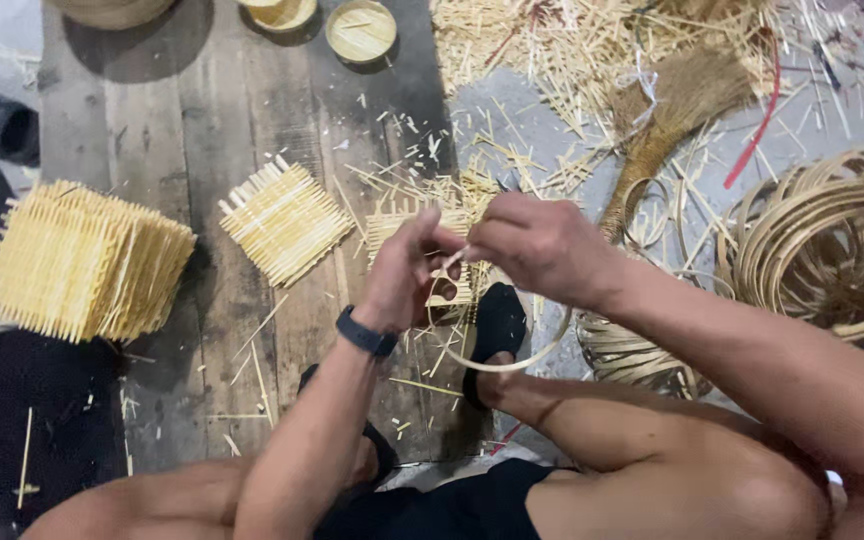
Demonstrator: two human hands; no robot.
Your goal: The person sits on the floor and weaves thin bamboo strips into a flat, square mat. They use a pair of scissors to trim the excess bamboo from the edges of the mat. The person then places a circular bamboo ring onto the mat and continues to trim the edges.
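My left hand (407, 270), with a dark band on its wrist, and my right hand (542, 245) meet above a small woven bamboo mat (402, 222). Together they pinch a thin pale bamboo strip (512, 362), which loops down in a curve below the hands. Both hands have their fingers closed on the strip's upper end. The mat is partly hidden behind my hands. My bare knees and dark shorts fill the bottom of the view.
A tall stack of woven bamboo mats (82, 262) sits at the left, a single mat (285, 222) beside it. Coiled bamboo rings (822, 240) lie at the right, a small broom (667, 110) and loose splints (552, 50) behind. Round bowls (360, 30) stand at the top.
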